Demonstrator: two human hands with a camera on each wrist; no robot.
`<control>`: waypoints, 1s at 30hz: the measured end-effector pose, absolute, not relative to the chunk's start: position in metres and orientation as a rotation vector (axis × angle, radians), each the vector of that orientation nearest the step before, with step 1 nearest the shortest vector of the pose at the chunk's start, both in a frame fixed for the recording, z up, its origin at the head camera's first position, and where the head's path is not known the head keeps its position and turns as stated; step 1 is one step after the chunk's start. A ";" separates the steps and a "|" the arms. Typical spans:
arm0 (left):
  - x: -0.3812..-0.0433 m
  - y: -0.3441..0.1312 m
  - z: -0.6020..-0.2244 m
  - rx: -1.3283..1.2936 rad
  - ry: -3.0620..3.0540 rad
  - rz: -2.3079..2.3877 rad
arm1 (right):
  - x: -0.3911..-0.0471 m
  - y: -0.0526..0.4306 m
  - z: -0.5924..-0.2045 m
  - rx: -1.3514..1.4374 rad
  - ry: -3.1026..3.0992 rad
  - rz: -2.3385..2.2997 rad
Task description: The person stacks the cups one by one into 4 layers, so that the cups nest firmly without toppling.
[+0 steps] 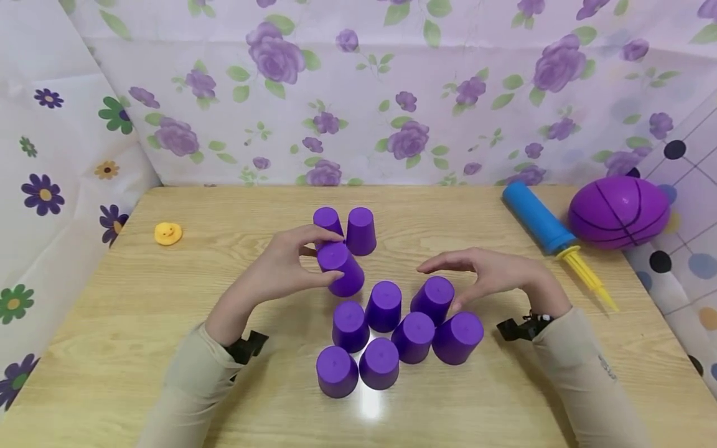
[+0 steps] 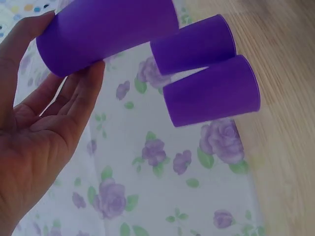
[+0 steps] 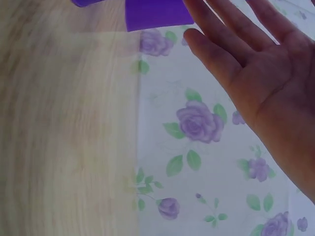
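Note:
My left hand (image 1: 285,264) holds a purple cup (image 1: 346,277) near its upturned base, thumb on one side and fingers on the other; the left wrist view shows the same cup (image 2: 106,32) tilted in the grasp. Right behind it, two more upside-down purple cups (image 1: 361,233) stand side by side. My right hand (image 1: 484,270) hovers with spread, slightly bent fingers beside another purple cup (image 1: 434,298), its thumb tip close to that cup's side. Several upside-down purple cups (image 1: 381,364) stand in a cluster in front of both hands.
A small yellow duck (image 1: 168,233) sits at the left of the wooden table (image 1: 269,410). At the back right lie a blue and yellow hand pump (image 1: 543,218) and a purple ball (image 1: 618,211). Floral cloth (image 1: 358,124) hangs behind the table.

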State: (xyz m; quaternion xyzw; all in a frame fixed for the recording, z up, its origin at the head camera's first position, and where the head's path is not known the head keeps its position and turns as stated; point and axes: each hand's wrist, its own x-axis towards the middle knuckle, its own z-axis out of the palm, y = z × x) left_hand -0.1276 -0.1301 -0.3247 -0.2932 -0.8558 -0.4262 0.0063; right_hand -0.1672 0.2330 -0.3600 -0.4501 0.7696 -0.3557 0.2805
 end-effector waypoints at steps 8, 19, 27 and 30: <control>-0.146 -0.097 -0.320 -0.967 -2.546 -1.345 | -0.165 0.233 -0.357 -1.248 1.977 -0.963; -0.181 -0.065 -0.314 -0.947 -2.611 -1.345 | -0.167 0.227 -0.359 -1.250 1.935 -0.993; -0.206 -0.044 -0.311 -1.050 -2.738 -1.160 | -0.170 0.221 -0.369 -1.162 1.896 -1.020; -0.212 -0.036 -0.311 -1.090 -2.785 -1.098 | -0.170 0.222 -0.372 -1.137 1.866 -1.053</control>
